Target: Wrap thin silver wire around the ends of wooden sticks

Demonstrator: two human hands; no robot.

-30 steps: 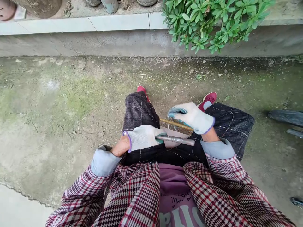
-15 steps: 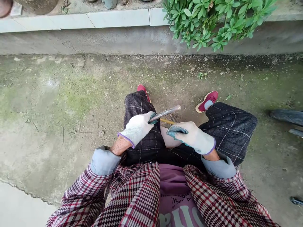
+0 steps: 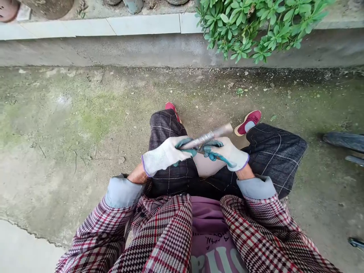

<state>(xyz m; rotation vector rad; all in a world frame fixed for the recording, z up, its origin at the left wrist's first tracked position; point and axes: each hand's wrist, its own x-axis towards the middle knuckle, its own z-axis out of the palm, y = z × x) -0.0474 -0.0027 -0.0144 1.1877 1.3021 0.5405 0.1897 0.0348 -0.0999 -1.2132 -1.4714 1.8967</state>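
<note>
A slim grey rod [image 3: 196, 143] with a silvery, ringed middle and a paler, motion-blurred far end slants up to the right above my lap. Its lower end is in my left hand [image 3: 170, 152], closed around it in a white glove with a teal-coated palm. My right hand [image 3: 224, 151], gloved the same way, is close beside the left one, just under the rod's middle. Its fingers are curled together against or just below the rod; what they grip is hidden. Between my thighs shows a pale flat surface [image 3: 209, 167], partly covered by the hands.
Bare, mossy ground [image 3: 93, 117] surrounds my red shoes [image 3: 248, 122]. Ahead runs a low wall [image 3: 127, 49] topped with white tiles, pots [image 3: 133, 5] and a leafy green shrub [image 3: 256, 30]. A dark tyre-like object [image 3: 344, 140] lies at the right.
My right hand has moved left, up against the left hand and the rod. The rod's far end has shifted right and slightly up. A thin yellowish stick between the hands no longer shows.
</note>
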